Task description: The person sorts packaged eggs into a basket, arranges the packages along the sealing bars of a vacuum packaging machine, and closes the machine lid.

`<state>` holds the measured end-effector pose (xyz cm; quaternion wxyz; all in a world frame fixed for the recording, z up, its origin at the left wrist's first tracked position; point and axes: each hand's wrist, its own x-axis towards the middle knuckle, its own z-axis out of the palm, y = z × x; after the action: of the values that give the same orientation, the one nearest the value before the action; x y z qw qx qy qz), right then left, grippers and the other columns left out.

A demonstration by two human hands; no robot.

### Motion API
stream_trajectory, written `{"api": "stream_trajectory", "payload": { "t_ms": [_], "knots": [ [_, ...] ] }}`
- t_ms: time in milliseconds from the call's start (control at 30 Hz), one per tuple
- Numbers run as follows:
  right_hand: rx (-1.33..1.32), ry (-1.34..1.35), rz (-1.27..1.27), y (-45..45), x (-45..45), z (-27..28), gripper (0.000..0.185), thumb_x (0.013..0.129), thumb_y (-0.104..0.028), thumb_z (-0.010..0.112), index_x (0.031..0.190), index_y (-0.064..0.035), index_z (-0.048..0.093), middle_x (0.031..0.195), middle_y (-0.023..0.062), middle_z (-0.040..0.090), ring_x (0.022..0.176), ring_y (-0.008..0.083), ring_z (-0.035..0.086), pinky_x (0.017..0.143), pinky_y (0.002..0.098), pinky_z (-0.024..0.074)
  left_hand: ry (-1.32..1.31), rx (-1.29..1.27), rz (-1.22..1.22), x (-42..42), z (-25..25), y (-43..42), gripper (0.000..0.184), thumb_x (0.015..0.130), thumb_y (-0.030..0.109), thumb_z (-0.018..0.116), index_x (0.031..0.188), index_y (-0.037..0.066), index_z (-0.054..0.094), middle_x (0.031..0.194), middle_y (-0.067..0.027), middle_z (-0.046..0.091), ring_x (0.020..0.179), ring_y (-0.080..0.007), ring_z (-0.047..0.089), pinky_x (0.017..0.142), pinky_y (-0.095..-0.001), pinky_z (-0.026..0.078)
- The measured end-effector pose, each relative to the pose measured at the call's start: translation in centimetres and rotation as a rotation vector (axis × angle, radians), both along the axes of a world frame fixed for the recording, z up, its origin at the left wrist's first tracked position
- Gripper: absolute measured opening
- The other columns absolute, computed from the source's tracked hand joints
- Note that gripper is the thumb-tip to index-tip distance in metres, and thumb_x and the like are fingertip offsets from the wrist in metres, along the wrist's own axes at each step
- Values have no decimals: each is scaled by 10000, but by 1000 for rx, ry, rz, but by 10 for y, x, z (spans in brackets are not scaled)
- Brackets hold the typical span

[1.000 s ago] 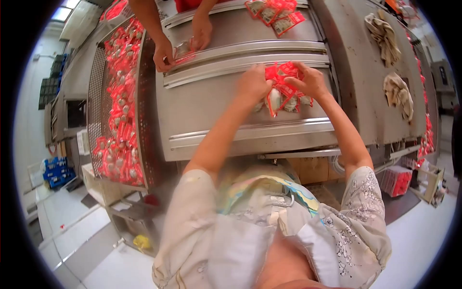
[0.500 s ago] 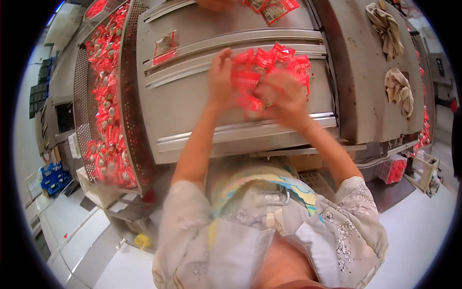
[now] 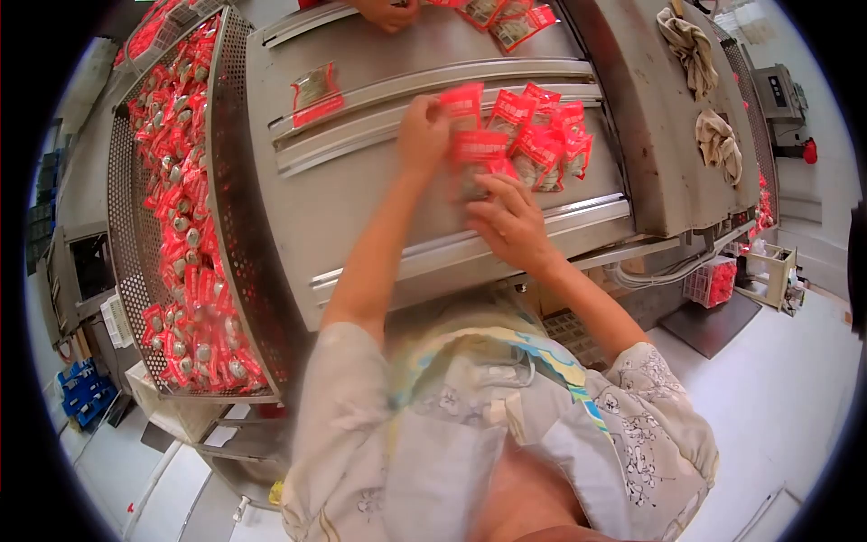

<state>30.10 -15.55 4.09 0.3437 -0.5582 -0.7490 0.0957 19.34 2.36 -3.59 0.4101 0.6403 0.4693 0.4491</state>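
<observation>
Over the steel worktop, my left hand is closed at the edge of a blurred red-and-clear packet. My right hand has its fingers bent around the lower part of another red-topped packet, which is smeared by motion. Just right of both hands lies a loose pile of red packets with pale contents showing through clear windows. A single packet lies flat by the rails, left of my left hand.
On the left stands a perforated metal bin full of red packets. Metal rails cross the worktop. Another person's hand is at the far edge, near more packets. Cloths lie on the steel housing at right.
The packets in and between my hands have shifted, and my right hand has drawn down and left off the pile. The other person's hand shows more fully. The whole view has turned slightly.
</observation>
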Motion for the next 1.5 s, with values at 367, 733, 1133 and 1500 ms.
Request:
{"api": "stream_trajectory", "payload": {
  "t_ms": [367, 733, 1133, 1500],
  "knots": [
    [-401, 767, -289, 113, -111, -66, 297, 854, -167, 658, 1081, 19, 612, 909, 120, 652, 780, 185, 620, 697, 296, 499, -263, -229, 143, -144, -3, -32, 155, 947, 182, 581, 951, 33, 542, 791, 25, 566, 705, -31, 518, 591, -172, 415],
    [-616, 1028, -241, 136, -120, -65, 226, 861, -193, 688, 995, -13, 673, 785, -5, 649, 633, 41, 543, 560, 191, 434, -431, -490, 44, -171, -32, -35, 243, 940, 182, 561, 1130, 34, 595, 925, -24, 632, 745, -83, 569, 595, -227, 470],
    [-622, 1047, -133, 140, -137, -69, 121, 837, -121, 695, 853, -4, 671, 731, -3, 646, 676, 51, 557, 599, 219, 456, -153, -340, 245, -180, -22, -42, 227, 931, 202, 548, 982, 8, 653, 831, -87, 664, 738, -149, 609, 635, -300, 479],
    [-814, 375, -229, 154, -148, -88, 312, 781, -325, 636, 764, -17, 675, 712, 149, 661, 682, 274, 640, 657, 379, 491, -140, -556, 311, -235, -61, -53, 157, 908, 198, 581, 862, 48, 591, 758, -23, 596, 617, -94, 559, 519, -225, 462]
  ]
}}
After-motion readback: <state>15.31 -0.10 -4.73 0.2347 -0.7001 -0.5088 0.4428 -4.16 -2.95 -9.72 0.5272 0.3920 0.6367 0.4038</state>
